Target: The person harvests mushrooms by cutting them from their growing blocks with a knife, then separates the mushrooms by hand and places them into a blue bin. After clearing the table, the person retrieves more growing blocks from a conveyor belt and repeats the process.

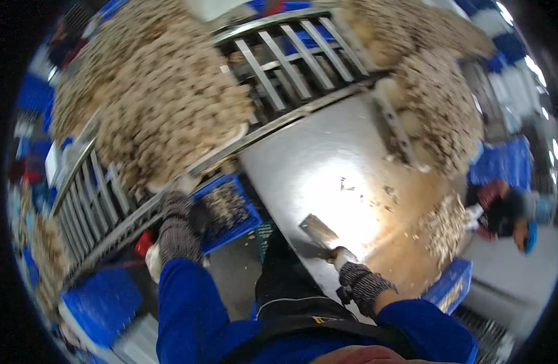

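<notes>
My right hand (344, 258), in a white glove with a grey knitted cuff, grips a cleaver (319, 231). Its broad rectangular blade points up and left, low over the metal tabletop (291, 151). My left hand (183, 184) reaches forward to the metal rail at the near edge of a large heap of light brown, cracked-looking pieces (170, 97). Its fingers are blurred and partly hidden there. Dark flakes (388, 193) are scattered over the tabletop, and a pile of pale scraps (446, 227) lies at its right side.
A blue crate (229, 209) of small bits stands between my left arm and the table. Slatted metal racks (285, 60) border the heaps. Another brown heap (440, 109) sits at the table's far right corner. A co-worker (500, 209) is at the right, near a blue bin (452, 282).
</notes>
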A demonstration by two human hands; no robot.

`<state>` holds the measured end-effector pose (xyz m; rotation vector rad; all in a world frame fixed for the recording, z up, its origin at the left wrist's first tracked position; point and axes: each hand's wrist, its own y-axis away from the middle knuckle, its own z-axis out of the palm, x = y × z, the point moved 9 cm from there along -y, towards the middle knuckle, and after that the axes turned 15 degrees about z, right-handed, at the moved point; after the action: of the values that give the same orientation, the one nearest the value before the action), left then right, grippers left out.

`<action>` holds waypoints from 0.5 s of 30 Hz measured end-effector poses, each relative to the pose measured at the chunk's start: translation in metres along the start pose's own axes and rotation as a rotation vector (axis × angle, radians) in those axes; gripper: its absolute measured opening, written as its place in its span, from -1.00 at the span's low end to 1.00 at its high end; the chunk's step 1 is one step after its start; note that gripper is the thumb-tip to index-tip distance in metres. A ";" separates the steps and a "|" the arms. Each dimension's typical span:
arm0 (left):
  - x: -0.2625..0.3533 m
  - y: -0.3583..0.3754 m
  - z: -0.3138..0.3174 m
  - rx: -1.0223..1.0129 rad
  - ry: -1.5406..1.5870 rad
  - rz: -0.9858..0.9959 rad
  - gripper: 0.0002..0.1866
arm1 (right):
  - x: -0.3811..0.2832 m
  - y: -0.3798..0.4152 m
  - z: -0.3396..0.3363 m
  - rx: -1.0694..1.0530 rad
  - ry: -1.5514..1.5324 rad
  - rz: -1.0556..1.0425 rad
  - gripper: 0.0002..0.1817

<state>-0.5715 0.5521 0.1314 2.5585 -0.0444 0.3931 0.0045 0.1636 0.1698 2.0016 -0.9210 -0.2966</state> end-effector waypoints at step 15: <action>0.012 -0.007 -0.014 -0.136 -0.190 0.030 -0.23 | 0.000 0.019 -0.021 -0.050 0.005 0.011 -0.68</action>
<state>-0.5629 0.5655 0.1424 2.4546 -0.1734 0.1511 0.0057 0.1707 0.1975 1.9502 -0.9122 -0.3056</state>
